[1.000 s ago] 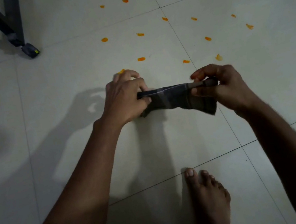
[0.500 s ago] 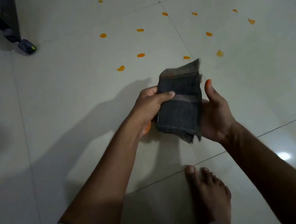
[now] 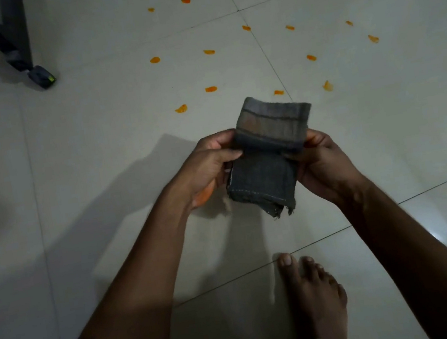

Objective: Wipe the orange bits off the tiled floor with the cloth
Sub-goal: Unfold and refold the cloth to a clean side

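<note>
- You look down at a pale tiled floor (image 3: 99, 164) from a crouch, with both bare forearms reaching forward and one bare foot (image 3: 317, 297) planted below them.
- You hold a dark grey folded cloth (image 3: 267, 162) in the air between both hands, above the floor and not touching it.
- Your left hand (image 3: 207, 168) pinches the cloth's left edge, its fingers (image 3: 221, 140) curled over the upper fold with the thumb beneath.
- Your right hand (image 3: 322, 160) grips the right edge the same way, closed on the fabric; the fingertips are mostly hidden behind the cloth.
- The top part of the cloth is turned over toward you, so you appear to be folding it into a thick pad, probably to give a firm, clean face for wiping.
- A frayed corner hangs loose at the cloth's lower end.
- The orange bits (image 3: 210, 89) lie scattered across the tiles beyond your hands, the nearest ones just past the cloth's far edge and the rest spread farther away and to the right.
- None of the visible bits has been wiped yet, judging by how many remain.
- A dark furniture leg (image 3: 21, 48) stands at the far left, well apart from the mess.
</note>
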